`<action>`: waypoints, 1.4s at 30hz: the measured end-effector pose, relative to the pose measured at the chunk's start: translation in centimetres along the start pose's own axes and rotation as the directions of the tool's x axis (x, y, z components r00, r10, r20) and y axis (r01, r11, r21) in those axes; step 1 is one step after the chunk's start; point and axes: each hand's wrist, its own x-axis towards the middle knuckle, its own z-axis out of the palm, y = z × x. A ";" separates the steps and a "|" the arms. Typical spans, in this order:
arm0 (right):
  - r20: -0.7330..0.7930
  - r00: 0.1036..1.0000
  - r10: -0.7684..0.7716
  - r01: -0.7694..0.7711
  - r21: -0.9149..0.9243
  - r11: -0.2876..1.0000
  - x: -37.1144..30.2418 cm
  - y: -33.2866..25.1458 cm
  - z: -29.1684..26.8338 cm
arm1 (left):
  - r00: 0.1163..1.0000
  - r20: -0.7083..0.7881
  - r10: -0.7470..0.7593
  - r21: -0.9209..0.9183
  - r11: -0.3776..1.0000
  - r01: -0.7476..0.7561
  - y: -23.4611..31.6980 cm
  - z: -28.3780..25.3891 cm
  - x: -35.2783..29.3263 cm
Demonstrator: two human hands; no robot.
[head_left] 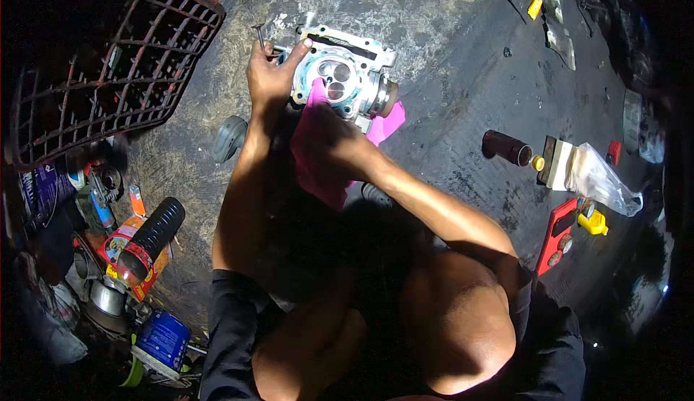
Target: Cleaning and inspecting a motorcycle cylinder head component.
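Observation:
A silvery engine cylinder head (351, 78) with round valve faces in its chamber and bluish residue around it rests on the floor before me. My left hand (270, 77) grips its left side, the thumb laid over the top edge. A thin engine valve (259, 34) sticks up by the fingers of that hand. In my right hand (338, 141) is a bunched pink cloth (312, 162), one end pressed against the chamber's lower left. Another pink piece (390, 124) shows under the head's right side. Cloth and shadow hide most of the right fingers.
A red-rimmed basket (130, 61) stands at the upper left. Below it are a black ribbed tube (160, 224), a blue container (163, 339) and clutter. A dark grey rounded part (230, 139) lies left of my forearm. A dark bottle (506, 148), plastic bag (600, 180) and red item (557, 236) lie right.

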 end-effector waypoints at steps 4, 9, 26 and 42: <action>0.217 0.955 0.203 -0.271 0.360 0.892 -0.3 0.1 -0.8 | 1.000 -0.011 0.007 0.024 1.000 -0.007 0.1 -1.1 0.0; 0.313 0.791 0.525 -0.601 0.240 0.762 1.9 -1.9 -7.7 | 0.998 0.050 0.035 -0.024 0.999 -0.034 -1.0 -1.0 0.6; 0.222 0.770 0.599 -0.571 -0.180 0.801 4.0 -5.4 -6.6 | 0.994 -0.087 0.062 0.432 0.902 -0.019 -0.6 -1.7 1.0; 0.426 0.637 0.642 -0.281 -0.648 0.708 4.6 -5.1 -9.7 | 0.993 -0.089 0.084 0.510 0.860 -0.027 -1.4 -1.4 0.2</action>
